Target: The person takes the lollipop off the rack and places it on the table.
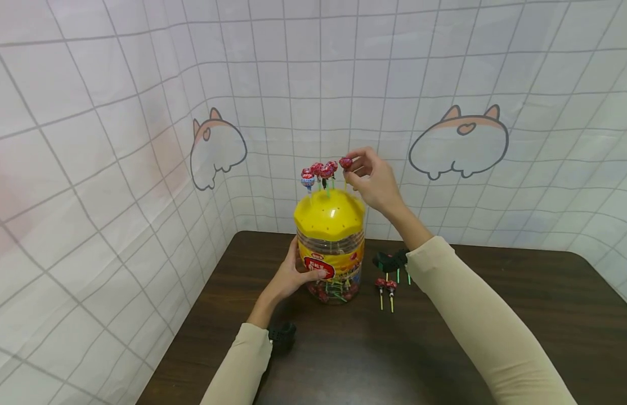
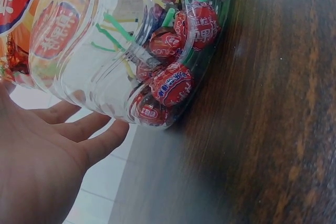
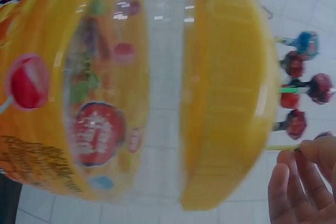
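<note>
A clear plastic candy jar [image 1: 348,260] with a yellow label stands on the table, with lollipops [image 2: 171,84] heaped at its bottom. My left hand [image 1: 289,275] holds the jar's left side, thumb across the front and the other fingers around the side. Several lollipops [image 1: 326,171] stand upright in the small holes of its domed yellow lid [image 1: 330,216], one in a blue wrapper [image 1: 307,180]. At the lid's right side my right hand [image 1: 376,181] pinches a red-wrapped lollipop [image 1: 346,162] just under its head. Its yellow stick [image 3: 282,148] points down to the lid.
To the right of the jar, loose lollipops [image 1: 391,287] lie on the dark wooden table [image 1: 470,315], some partly hidden by the black right wrist camera [image 1: 389,261]. A white gridded cloth [image 1: 374,67] hangs behind the table and along its left.
</note>
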Demonstrator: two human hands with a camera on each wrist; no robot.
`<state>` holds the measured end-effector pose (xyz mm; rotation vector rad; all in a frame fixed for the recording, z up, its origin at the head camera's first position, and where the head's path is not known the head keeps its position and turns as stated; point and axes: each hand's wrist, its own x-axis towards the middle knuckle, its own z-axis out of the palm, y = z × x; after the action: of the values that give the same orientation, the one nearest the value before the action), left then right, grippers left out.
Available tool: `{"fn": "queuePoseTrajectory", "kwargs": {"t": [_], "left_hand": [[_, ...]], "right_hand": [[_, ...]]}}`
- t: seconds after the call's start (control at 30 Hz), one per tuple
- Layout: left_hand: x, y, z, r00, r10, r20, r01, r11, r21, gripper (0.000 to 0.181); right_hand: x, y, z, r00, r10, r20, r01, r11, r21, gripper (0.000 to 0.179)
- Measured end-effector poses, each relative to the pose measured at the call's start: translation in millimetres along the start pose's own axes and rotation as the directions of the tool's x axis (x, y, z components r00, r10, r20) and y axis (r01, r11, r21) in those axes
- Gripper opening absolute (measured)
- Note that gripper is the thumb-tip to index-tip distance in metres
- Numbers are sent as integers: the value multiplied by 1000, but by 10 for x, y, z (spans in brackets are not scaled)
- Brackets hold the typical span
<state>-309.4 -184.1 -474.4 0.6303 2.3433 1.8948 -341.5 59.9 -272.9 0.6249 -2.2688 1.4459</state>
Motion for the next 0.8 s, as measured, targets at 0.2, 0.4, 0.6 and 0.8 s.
{"fn": "queuePoseTrajectory", "kwargs": {"t": [0.2,0.4,0.6,0.8], "left_hand": [[-2,-3,-8,1000,-12,-1,12,1000,5,110],[-11,0,-9,1000,-6,1,6,1000,2,109],[-2,-10,-17,1000,-19,10,19,1000,4,108],[-13,2,-15,999,-30,18,31,999,-8,114]], "right_hand": [[-20,-108,-103,997,-75,-26,77,991,107,34],[-86,-168,-187,995,-103,11,99,978,183,35],[-177,-165,-252,996,-75,52,62,973,224,38],[-266,-127,-293,994,-42,98,18,972,233,37]]}}
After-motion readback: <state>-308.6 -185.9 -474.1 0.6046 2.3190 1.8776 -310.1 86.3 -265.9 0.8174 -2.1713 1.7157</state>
